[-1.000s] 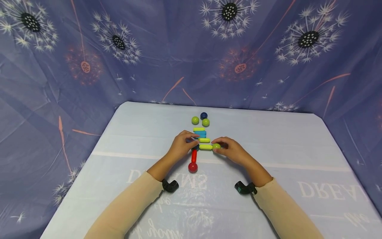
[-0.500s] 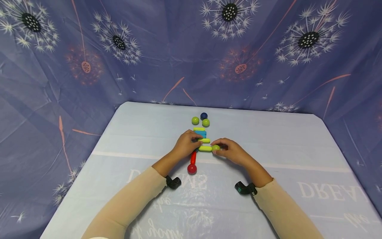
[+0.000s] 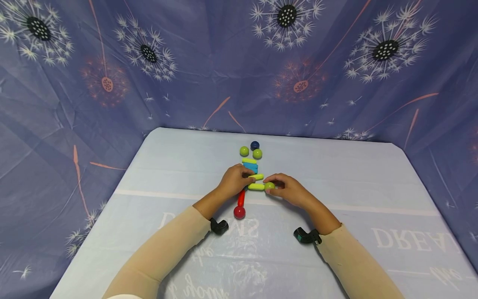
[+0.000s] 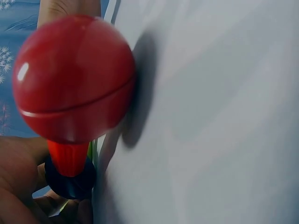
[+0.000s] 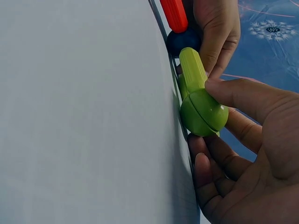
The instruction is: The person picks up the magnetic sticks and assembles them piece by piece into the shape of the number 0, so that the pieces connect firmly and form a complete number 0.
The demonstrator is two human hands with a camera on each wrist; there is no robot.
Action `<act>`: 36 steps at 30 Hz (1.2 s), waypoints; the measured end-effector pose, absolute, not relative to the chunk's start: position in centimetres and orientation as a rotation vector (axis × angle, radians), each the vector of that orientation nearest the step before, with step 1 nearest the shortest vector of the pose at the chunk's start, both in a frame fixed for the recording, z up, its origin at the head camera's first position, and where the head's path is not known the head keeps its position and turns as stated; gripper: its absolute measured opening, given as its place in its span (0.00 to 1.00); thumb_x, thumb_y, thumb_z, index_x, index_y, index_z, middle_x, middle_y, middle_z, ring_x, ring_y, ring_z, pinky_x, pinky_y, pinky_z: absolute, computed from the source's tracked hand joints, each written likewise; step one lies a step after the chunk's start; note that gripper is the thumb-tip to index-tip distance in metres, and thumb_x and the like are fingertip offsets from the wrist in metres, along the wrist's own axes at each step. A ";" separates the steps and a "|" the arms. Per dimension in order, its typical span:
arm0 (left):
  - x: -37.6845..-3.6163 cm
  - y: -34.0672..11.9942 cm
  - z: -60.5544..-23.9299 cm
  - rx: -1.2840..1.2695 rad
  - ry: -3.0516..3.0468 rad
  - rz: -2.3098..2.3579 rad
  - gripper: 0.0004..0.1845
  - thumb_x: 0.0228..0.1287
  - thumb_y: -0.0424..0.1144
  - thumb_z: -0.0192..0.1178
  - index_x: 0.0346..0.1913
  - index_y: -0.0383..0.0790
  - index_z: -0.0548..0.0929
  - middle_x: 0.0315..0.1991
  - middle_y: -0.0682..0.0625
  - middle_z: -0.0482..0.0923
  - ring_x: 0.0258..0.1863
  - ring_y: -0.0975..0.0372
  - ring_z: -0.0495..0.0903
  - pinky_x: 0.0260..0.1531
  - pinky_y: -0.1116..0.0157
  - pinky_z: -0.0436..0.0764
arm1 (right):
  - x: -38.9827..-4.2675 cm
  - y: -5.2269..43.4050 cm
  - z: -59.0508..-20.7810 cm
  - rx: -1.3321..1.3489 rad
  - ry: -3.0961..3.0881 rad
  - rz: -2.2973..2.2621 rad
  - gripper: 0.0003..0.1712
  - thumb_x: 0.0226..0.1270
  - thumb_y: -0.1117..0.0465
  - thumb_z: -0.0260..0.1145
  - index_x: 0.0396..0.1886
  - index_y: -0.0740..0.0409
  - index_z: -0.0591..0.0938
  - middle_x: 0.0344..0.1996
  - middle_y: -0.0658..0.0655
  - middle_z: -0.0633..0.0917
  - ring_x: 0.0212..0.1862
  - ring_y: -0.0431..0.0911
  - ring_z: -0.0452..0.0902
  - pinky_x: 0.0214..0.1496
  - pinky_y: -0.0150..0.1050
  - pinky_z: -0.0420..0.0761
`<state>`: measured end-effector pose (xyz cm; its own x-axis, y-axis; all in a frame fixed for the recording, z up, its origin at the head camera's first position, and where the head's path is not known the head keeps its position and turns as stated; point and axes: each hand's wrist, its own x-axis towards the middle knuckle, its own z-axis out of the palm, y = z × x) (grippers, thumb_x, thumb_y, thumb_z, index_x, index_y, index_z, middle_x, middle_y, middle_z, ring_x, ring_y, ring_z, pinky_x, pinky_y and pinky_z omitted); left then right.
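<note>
My left hand (image 3: 233,181) pinches the left end of a loose yellow-green rod (image 3: 257,177), which tilts slightly. Just below its fingers lies a dark blue ball (image 4: 70,179), mostly hidden in the head view. From that ball a red rod (image 3: 241,198) runs toward me to a red ball (image 3: 239,212). A second yellow-green rod (image 3: 256,187) joins the blue ball to a green ball (image 3: 269,187) on the right. My right hand (image 3: 289,189) grips this green ball between thumb and fingers, seen closely in the right wrist view.
Beyond the hands lie blue rods (image 3: 250,167) and another yellow-green rod (image 3: 249,161). Farther back sit two green balls (image 3: 244,151) and a dark blue ball (image 3: 254,145). A patterned cloth hangs behind the white table (image 3: 336,166).
My left hand has moved slightly right, onto the loose yellow-green rod, which now tilts. The joined piece has shifted a little toward me, its red end swinging left. My right hand keeps its hold.
</note>
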<state>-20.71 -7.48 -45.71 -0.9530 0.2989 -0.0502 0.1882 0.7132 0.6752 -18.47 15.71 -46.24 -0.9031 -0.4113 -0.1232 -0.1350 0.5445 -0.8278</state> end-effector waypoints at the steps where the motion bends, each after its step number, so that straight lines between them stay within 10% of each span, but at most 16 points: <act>1: -20.7 -7.5 -45.7 0.387 2.755 1.064 0.15 0.67 0.42 0.68 0.52 0.42 0.89 0.43 0.49 0.83 0.43 0.60 0.80 0.48 0.62 0.81 | -18.5 15.7 -46.3 -0.452 2.479 -1.292 0.18 0.68 0.54 0.71 0.57 0.49 0.84 0.54 0.58 0.84 0.51 0.49 0.76 0.53 0.41 0.74; 11: -20.5 -7.5 -45.4 0.298 2.728 1.117 0.13 0.68 0.42 0.67 0.51 0.41 0.89 0.47 0.48 0.86 0.49 0.58 0.82 0.56 0.58 0.81 | -18.5 15.7 -46.3 -0.447 2.473 -1.284 0.18 0.68 0.54 0.71 0.57 0.48 0.84 0.54 0.56 0.84 0.51 0.49 0.76 0.53 0.39 0.74; 36: -18.7 -10.5 -44.3 0.052 2.470 1.706 0.22 0.67 0.38 0.65 0.63 0.39 0.81 0.47 0.44 0.81 0.35 0.63 0.86 0.37 0.66 0.86 | -18.6 15.3 -46.3 -0.386 2.539 -1.269 0.17 0.70 0.56 0.68 0.57 0.49 0.84 0.52 0.55 0.83 0.52 0.50 0.76 0.58 0.45 0.75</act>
